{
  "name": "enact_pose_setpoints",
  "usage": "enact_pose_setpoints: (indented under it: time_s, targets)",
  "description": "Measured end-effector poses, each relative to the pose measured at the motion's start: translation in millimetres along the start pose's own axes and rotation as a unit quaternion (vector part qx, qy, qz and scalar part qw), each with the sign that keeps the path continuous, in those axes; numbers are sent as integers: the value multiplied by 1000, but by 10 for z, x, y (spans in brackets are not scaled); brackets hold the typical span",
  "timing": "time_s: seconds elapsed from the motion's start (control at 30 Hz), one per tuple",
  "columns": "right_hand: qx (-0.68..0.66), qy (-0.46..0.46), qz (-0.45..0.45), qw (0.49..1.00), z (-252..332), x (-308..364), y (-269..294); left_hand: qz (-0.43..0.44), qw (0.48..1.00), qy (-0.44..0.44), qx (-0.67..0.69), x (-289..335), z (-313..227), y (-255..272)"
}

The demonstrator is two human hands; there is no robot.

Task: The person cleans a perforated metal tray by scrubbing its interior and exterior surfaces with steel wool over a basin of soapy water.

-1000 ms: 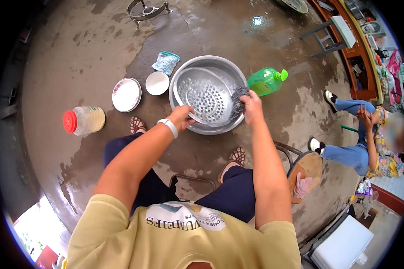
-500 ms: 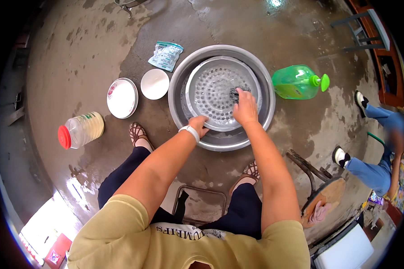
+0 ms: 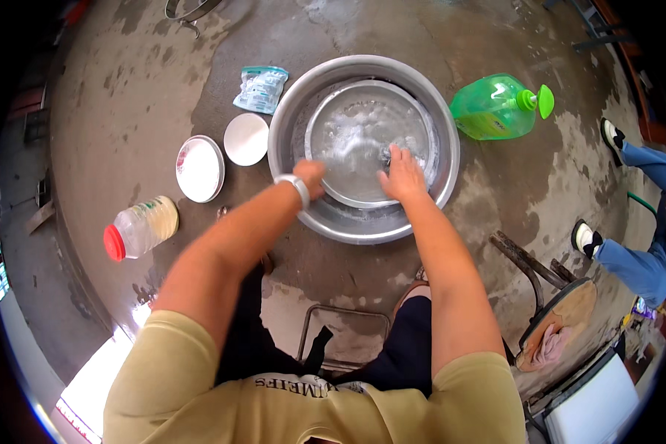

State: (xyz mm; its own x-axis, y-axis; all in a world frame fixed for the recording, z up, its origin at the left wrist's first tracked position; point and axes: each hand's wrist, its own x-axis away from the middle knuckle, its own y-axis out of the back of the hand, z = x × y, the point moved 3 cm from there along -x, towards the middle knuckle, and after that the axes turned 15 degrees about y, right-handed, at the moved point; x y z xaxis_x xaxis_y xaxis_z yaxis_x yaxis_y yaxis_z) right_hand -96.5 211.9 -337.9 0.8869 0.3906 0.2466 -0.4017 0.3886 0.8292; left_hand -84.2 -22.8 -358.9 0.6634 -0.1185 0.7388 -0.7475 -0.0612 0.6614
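Note:
Inside a large metal basin [image 3: 280, 137] on the floor sits a smaller round metal colander [image 3: 429, 118], tilted a little, with foam and blurred, wet glare over its bottom. My left hand [image 3: 310, 177], a white band on its wrist, is closed at the colander's left rim; motion smears its fingers. My right hand [image 3: 405, 176] reaches inside the colander near its right wall. Its fingers press on a dark steel-wool scrubber [image 3: 386, 154], partly hidden under them.
Right of the basin stands a green pump bottle [image 3: 496, 107]. On the left are a white bowl [image 3: 246, 139], stacked plates [image 3: 199, 169], a blue-white packet [image 3: 261, 89] and a red-lidded jar [image 3: 142, 227]. A wooden stool [image 3: 562, 318] stands at lower right; another person's legs [image 3: 625, 259] are beyond.
My left hand has moved left and up along the colander's rim. The colander's holes, plain before, are now blurred under foam. My right hand stays with the scrubber, nearly in place.

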Motion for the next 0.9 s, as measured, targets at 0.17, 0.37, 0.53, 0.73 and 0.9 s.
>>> enact_pose_setpoints:
  time_s: [0.17,0.37,0.53,0.73,0.9]
  targets:
    - [-38,17,38,998,89,-37,-4,38,959,99,262,-140,656,252]
    - [45,42,94,994,71,73,58,-168,865,225,416,138,-10,416]
    - [-54,168,85,981,264,68,-164,-68,726,208,652,-139,143,144]
    - [-168,203,-17,964,758,-214,-578,-130,759,216,600,-124,21,160]
    - [-109,182,-54,976,832,-827,-528,-195,840,187,470,-84,64,261]
